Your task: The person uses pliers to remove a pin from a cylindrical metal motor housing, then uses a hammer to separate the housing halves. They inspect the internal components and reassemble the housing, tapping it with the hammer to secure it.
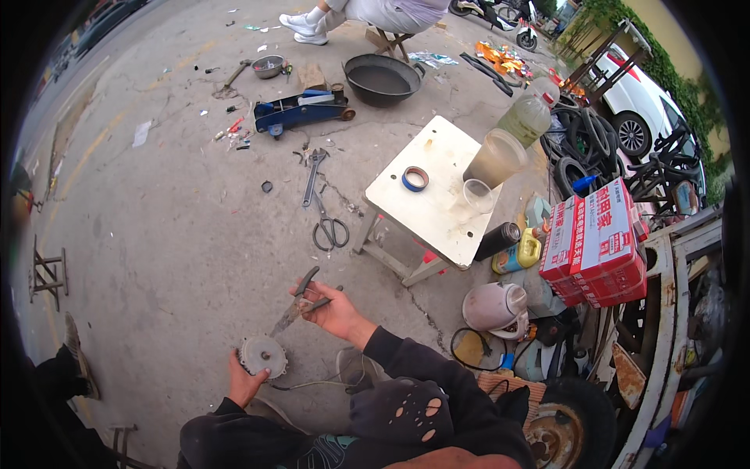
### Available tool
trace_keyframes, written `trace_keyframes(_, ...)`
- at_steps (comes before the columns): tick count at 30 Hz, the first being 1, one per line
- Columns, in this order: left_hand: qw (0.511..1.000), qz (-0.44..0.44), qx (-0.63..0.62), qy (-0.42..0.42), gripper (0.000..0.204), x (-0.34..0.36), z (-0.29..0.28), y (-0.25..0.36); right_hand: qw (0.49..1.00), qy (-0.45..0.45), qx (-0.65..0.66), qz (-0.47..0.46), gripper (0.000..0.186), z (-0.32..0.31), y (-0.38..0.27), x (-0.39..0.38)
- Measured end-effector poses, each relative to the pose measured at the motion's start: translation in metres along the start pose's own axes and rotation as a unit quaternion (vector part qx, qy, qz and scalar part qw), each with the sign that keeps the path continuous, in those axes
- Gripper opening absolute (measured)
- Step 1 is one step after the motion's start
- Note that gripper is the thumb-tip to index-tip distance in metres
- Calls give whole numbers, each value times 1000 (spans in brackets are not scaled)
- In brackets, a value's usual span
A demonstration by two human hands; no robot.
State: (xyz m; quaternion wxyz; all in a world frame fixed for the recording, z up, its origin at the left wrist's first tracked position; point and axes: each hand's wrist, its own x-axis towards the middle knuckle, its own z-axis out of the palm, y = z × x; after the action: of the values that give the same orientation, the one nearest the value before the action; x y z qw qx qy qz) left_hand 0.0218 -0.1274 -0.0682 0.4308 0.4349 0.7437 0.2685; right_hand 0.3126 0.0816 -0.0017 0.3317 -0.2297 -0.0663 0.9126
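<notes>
My left hand grips a round grey metal part with a toothed rim, thumb over its lower right edge. A thin cable runs from the part toward my legs. In my right hand is a pair of pliers with dark handles spread apart. Their jaws point down and left, close to the part's upper edge; whether they touch it I cannot tell. Farther off on the ground lie scissors with dark handles and an adjustable wrench.
A white stool at the right carries blue tape, tubs and a bottle. Beyond stand a blue floor jack and a dark basin, near a seated person. Red boxes, a kettle and a wheel crowd the right.
</notes>
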Motion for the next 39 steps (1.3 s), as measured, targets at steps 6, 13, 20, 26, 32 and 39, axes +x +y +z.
trace_keyframes(6, 947, 153, 218, -179, 104, 50, -20, 69, 999, 23, -31, -15, 39, 5, -7, -6)
trace_keyframes(13, 864, 206, 257, -381, 97, 136, -70, 97, 999, 32, 18, -35, 46, 2, 5, -10)
trace_keyframes(20, 932, 134, 126, -312, 101, 112, -71, 41, 999, 54, -7, -6, 49, -11, 12, -15)
trace_keyframes(26, 953, 163, 143, -211, 87, 91, -52, 47, 998, 55, 9, 2, 51, -17, 10, -15)
trace_keyframes(32, 941, 270, 201, -28, 77, 61, -36, 39, 998, 62, 7, 9, 51, -23, 13, -12)
trace_keyframes(39, 857, 394, 332, 1, 40, 46, -30, 45, 998, 46, 35, 17, 51, -25, 16, -10)
